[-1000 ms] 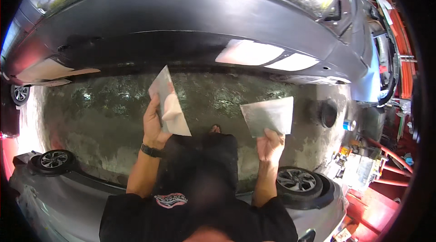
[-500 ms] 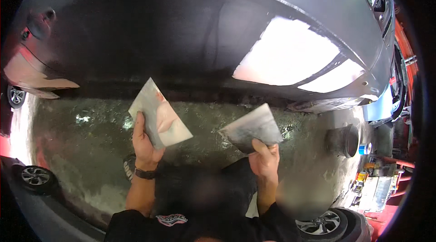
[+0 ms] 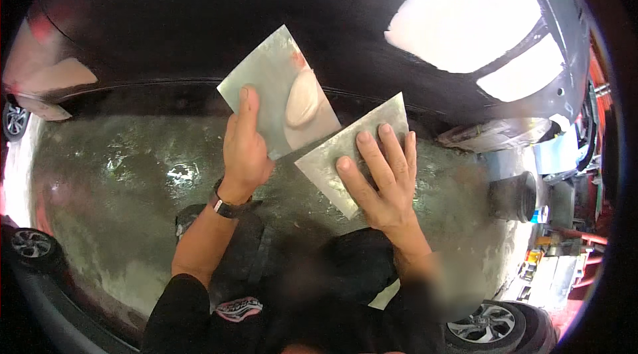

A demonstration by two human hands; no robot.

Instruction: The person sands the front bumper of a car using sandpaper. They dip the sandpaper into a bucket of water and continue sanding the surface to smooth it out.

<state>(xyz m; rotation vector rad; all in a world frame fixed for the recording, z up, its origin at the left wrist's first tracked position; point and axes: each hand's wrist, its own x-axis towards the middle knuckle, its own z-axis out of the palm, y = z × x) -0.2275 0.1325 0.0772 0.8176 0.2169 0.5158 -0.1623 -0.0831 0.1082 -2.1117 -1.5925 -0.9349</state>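
My left hand (image 3: 244, 151) grips a flat metal putty plate (image 3: 262, 78), its thumb lying on the upper face. A smooth pale mound of putty (image 3: 302, 101) sits near that plate's right edge, below a small red smear. In my right hand (image 3: 391, 198) is a second thin plate, a putty spreader (image 3: 322, 164), with the fingers spread over its face and the thumb side hidden. The spreader's upper left edge is close to the putty plate's lower right corner; whether they touch I cannot tell. Ahead stands a dark car body (image 3: 219, 1) with a large white patch (image 3: 468, 15) and a smaller white patch (image 3: 525, 69).
At the right a dark bucket (image 3: 513, 196) stands on the wet-looking concrete floor (image 3: 133, 221), with a blue and white can (image 3: 539, 214) beside it. Car wheels show at the lower left (image 3: 32, 243) and lower right (image 3: 484, 323). A cluttered bench (image 3: 551, 277) is at the far right.
Both hands have moved up and closer together, carrying their plates. The right hand has turned, so its fingers now show spread on the spreader. The view has shifted lower on the car.
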